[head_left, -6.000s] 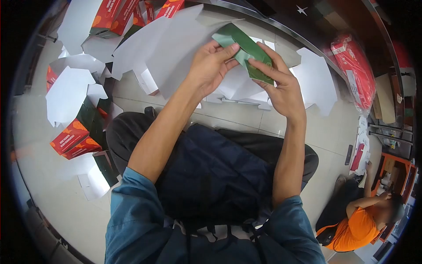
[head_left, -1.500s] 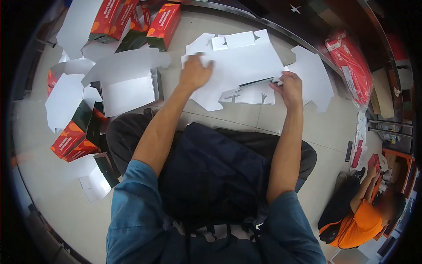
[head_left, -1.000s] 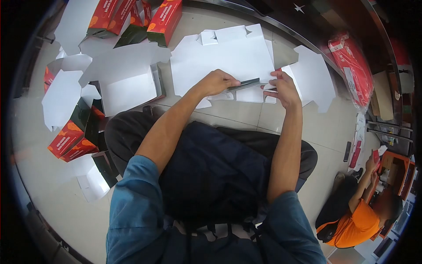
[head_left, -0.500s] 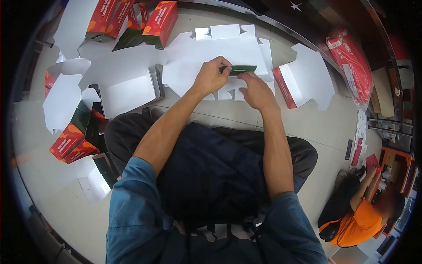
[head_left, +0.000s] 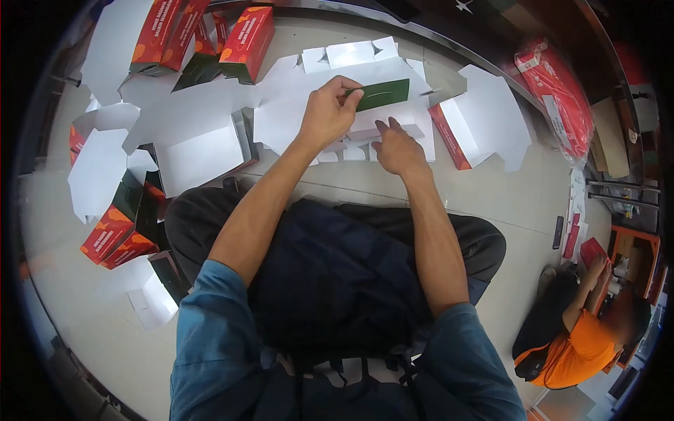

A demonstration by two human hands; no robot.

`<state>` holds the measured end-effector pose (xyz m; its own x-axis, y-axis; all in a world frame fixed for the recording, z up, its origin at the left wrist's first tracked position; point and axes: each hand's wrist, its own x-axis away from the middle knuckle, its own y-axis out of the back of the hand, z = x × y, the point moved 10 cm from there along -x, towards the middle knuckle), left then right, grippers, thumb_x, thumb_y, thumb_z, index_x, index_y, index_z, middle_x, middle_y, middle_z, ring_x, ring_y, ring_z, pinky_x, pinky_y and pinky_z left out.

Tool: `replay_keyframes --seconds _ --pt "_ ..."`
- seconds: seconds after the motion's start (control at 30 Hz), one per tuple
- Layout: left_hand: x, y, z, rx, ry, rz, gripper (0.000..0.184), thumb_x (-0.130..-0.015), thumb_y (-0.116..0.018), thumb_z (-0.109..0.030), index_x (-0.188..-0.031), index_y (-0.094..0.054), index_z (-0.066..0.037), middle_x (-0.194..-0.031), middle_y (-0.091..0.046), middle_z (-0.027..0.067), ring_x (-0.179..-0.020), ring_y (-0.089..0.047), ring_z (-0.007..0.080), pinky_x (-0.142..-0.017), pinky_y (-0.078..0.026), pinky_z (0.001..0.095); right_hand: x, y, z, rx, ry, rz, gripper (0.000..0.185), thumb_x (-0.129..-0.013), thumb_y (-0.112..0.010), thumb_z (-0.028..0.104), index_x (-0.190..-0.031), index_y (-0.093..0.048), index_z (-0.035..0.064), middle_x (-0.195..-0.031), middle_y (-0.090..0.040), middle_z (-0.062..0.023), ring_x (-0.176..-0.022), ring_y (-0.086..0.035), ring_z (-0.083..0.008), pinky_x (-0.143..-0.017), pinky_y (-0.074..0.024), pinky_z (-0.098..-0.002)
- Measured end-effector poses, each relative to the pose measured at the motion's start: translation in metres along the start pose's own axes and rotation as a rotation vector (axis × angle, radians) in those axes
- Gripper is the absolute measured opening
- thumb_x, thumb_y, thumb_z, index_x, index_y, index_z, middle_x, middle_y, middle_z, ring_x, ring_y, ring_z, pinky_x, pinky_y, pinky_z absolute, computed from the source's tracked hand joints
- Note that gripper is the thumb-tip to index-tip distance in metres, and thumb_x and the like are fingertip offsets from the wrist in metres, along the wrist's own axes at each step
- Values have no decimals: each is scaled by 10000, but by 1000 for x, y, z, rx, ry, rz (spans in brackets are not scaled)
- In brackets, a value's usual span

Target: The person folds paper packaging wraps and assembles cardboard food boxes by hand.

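Observation:
A large white cardboard sheet (head_left: 288, 91) with cut flaps lies on the floor in front of me. My left hand (head_left: 330, 112) pinches the left end of a green panel (head_left: 386, 95) that stands up over the sheet. A thin slit shows in the green face. Just below the panel, my right hand (head_left: 400, 147) rests at a white folded part (head_left: 393, 121) with its fingers apart, holding nothing that I can see.
Left of the sheet sits an open white box (head_left: 200, 158). Red and green boxes (head_left: 246, 42) stand at the upper left, and another (head_left: 119, 231) lower left. An open red-sided box (head_left: 484, 119) is at right, near a plastic-wrapped red bundle (head_left: 558, 98). A person in orange (head_left: 579, 351) sits lower right.
The sheet has come down from my hands to the floor and shifted left. My left hand has raised the green panel, and my right hand has let go of the part it held and moved left.

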<state>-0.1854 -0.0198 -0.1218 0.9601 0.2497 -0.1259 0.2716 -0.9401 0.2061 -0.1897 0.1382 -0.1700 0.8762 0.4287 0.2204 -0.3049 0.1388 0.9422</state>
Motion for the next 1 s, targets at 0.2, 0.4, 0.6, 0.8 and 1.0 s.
replay_keyframes --seconds 0.2,0.4,0.6,0.8,1.0 --pt "-7 -2 -27 143 107 254 234 -889 -668 -172 -1036 -671 9 -853 -707 93 -747 -635 125 -657 -497 264 -1 87 -69 -714 -116 -268 630 -814 -775 279 -1284 -492 -30 -1251 -574 -173 -990 -642 -259 -842 -514 -325" --pt "15 -37 -7 177 268 510 250 -927 -654 -230 -1012 -699 1 -868 -686 53 -781 -590 102 -718 -464 254 12 154 -35 -671 304 -270 219 -841 -743 159 -991 -671 16 -1205 -584 -101 -806 -588 -146 -767 -495 -287" --pt "30 -48 13 243 428 479 232 -939 -635 -194 -1050 -690 3 -916 -672 60 -836 -574 112 -757 -443 249 28 139 -12 -530 308 -465 136 -857 -701 120 -849 -657 -8 -1056 -591 -88 -718 -587 -172 -674 -481 -302" --pt "27 -38 11 148 426 464 232 -934 -635 -183 -1055 -697 4 -921 -675 48 -839 -578 111 -761 -448 251 27 129 10 -512 376 -384 146 -863 -688 126 -888 -648 -12 -993 -592 -112 -792 -605 -277 -718 -491 -361" --pt "24 -36 -8 258 386 482 239 -929 -639 -193 -1055 -701 1 -930 -681 47 -847 -580 107 -765 -446 248 22 133 0 -501 271 -465 128 -865 -676 121 -901 -649 0 -974 -598 -113 -844 -613 -294 -740 -488 -363"
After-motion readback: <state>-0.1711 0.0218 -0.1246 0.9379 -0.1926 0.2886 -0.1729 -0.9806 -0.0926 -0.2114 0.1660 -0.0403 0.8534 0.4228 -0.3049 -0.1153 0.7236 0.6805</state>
